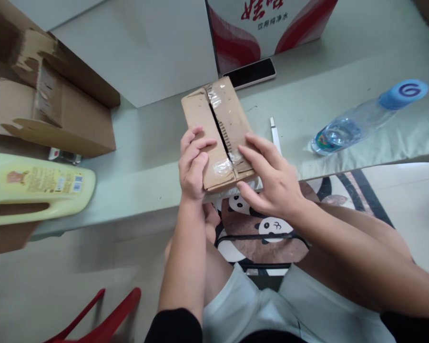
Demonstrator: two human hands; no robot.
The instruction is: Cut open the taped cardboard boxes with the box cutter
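A small brown cardboard box (218, 131) lies at the near edge of a pale green ledge (143, 157). Clear tape runs along its top, and the seam between the two flaps is slit open. My left hand (193, 164) grips the box's left side, fingers curled over the left flap. My right hand (270, 176) rests on the right flap near the near end, fingers spread and pressing, thumb under the box's edge.
A white cutter-like tool (274, 133) lies right of the box. A black phone (250, 73) sits behind it by a red-and-white carton (268, 24). A water bottle (368, 116) lies at right. Open cardboard boxes (50, 100) and a yellow jug (32, 188) are at left.
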